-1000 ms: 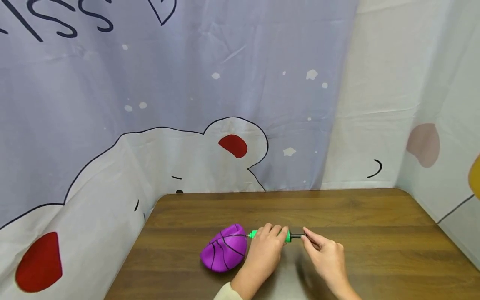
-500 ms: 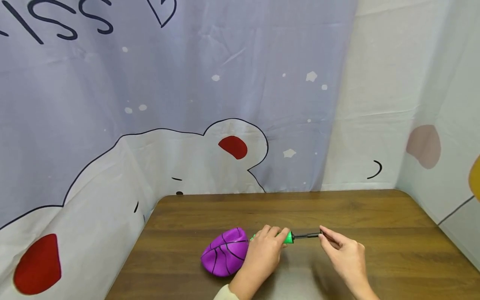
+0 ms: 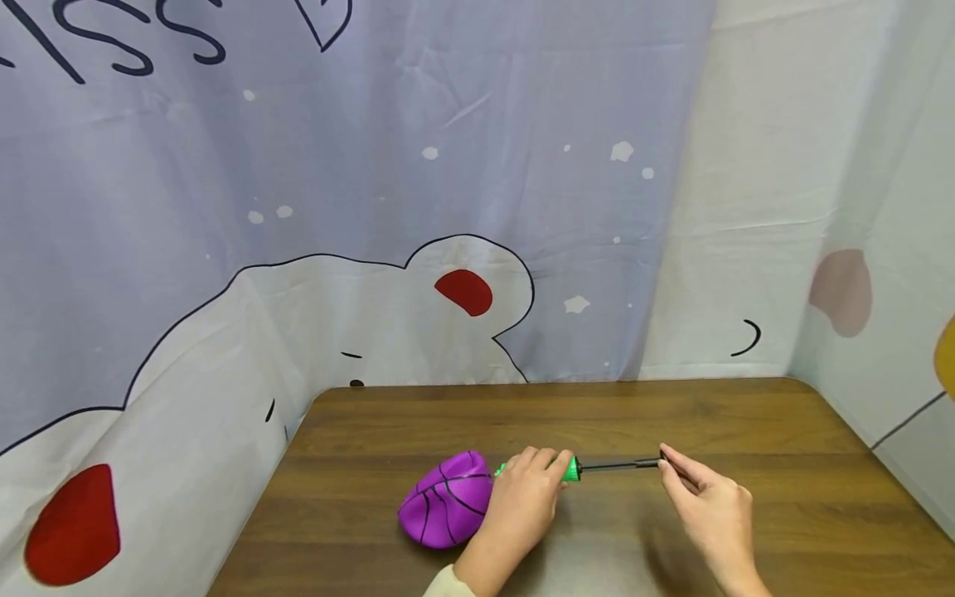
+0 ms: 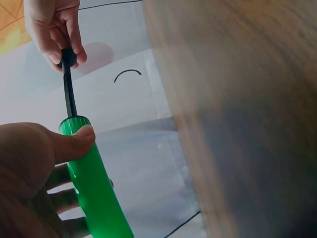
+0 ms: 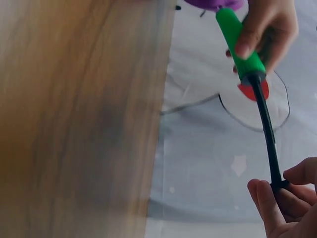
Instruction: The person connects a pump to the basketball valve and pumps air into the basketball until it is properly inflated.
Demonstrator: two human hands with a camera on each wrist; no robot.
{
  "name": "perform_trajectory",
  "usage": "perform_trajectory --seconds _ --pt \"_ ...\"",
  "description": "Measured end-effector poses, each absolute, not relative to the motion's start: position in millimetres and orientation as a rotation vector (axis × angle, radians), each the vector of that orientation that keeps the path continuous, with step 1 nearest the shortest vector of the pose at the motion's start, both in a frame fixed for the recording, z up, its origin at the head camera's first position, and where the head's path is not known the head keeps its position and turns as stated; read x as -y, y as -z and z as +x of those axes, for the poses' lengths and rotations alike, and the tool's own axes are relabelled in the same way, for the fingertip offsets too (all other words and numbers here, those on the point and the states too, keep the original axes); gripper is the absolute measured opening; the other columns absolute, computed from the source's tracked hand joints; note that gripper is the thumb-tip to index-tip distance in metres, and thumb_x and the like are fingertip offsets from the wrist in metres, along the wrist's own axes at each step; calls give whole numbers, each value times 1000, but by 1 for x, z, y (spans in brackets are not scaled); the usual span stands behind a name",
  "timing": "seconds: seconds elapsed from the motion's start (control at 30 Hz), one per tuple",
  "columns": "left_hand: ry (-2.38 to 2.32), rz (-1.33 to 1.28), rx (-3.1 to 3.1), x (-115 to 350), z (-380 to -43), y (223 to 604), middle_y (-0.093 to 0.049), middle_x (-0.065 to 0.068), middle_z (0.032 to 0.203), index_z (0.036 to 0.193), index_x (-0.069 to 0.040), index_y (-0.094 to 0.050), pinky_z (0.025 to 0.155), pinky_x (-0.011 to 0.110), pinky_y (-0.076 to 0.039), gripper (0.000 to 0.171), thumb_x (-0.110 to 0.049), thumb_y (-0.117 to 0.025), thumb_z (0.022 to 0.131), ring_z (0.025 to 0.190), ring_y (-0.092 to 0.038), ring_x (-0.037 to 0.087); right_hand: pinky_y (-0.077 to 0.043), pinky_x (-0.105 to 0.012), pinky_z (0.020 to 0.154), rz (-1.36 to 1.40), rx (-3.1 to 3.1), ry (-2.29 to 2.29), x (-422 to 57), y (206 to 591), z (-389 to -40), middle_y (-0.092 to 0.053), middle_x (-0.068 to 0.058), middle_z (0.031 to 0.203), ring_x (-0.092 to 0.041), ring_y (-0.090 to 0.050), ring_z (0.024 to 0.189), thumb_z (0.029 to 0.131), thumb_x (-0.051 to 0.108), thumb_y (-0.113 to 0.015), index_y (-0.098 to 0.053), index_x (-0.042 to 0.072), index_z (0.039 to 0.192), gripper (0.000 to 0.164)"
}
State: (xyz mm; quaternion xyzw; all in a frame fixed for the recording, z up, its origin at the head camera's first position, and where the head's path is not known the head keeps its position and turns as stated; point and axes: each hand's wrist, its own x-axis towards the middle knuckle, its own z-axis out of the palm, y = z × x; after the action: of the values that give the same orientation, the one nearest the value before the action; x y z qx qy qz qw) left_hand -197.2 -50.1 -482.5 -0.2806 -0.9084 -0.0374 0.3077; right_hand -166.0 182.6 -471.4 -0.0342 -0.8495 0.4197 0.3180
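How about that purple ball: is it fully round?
No, in the head view the purple ball is visibly caved in and lopsided.

Purple ball (image 3: 445,502) (black-lined), green pump (image 4: 100,186) with black rod (image 5: 266,130), brown wood-grained table (image 3: 806,497), lilac-and-white curtain (image 3: 336,157)

The left hand (image 3: 522,493) covers most of the green barrel (image 3: 572,470) in the head view, leaving its two ends exposed, and how the left end meets the purple ball (image 3: 448,502) is too small to tell. The right hand's (image 3: 712,514) fingers partly hide the black handle (image 4: 68,57). In the right wrist view the ball is largely cut off, and in the left wrist view the barrel is. The head view crops the sleeve (image 3: 449,583), the table's (image 3: 783,464) near side and the lettering (image 3: 104,41); both wrist views blur the wood grain.
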Motion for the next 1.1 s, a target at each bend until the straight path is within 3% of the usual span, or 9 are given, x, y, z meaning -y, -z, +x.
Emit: perform_trajectory --seconds 0.23,0.43,0.77,1.1 --pt "39 -750 2421 48 -196 480 -72 -5 110 122 -17 -71 83 28 -56 43 -32 -81 83 95 -64 13 -47 -2 61 -17 2231 -1073 -150 482 -170 -78 -4 86 18 -59 74 83 9 -81 -81 12 104 21" --pt "20 -771 2404 48 -194 481 -73 -6 107 121 -17 -73 82 27 -56 42 -32 -81 82 92 -64 13 -51 -6 57 102 2226 -1153 -125 490 -171 -78 -6 88 8 -66 74 83 5 -81 -80 7 104 22" --pt "139 -779 2392 51 -197 483 -71 -8 103 120 -22 -69 80 26 -57 45 -32 -84 79 90 -64 11 -50 -6 57 126 2198 -1147 -142 485 -173 -77 -9 85 14 -62 71 80 2 -82 -81 6 102 23" --pt "170 -763 2449 54 -198 480 -72 -5 106 124 -22 -67 83 27 -57 44 -30 -81 83 94 -64 13 -45 -11 43 -58 2246 -1084 -182 473 -166 -77 -12 89 25 -54 70 86 8 -77 -80 8 108 22"
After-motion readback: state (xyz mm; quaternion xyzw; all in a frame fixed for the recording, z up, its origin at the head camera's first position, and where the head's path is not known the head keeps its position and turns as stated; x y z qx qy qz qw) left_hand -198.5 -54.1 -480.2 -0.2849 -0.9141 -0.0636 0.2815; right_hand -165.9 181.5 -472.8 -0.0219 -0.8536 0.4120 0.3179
